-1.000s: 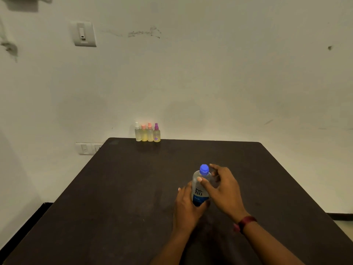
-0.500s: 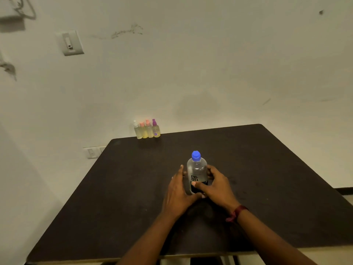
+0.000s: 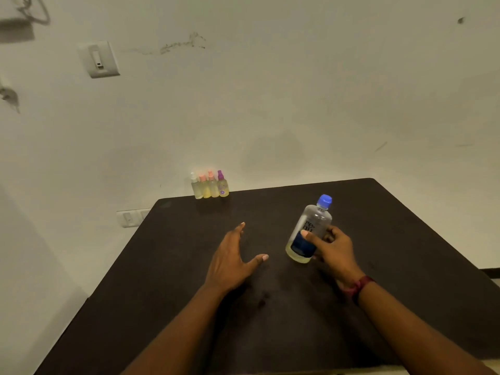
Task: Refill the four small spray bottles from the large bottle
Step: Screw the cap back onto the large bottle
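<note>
large bottle (image 3: 308, 234) is gripped low on its body by the right hand (image 3: 334, 250), fingers curled round it, cap (image 3: 324, 200) tilted away. left of it, the left hand (image 3: 230, 261) is held with fingers spread, empty, nearer the four small spray bottles (image 3: 210, 185) lined up beyond.

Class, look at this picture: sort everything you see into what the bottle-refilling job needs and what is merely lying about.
Belongs to the job:
large bottle, tilted, gripped by the right hand
four small spray bottles, at the far edge of the table
left hand, open, holding nothing

Just there:
wall switch
socket plate
wristband
</note>
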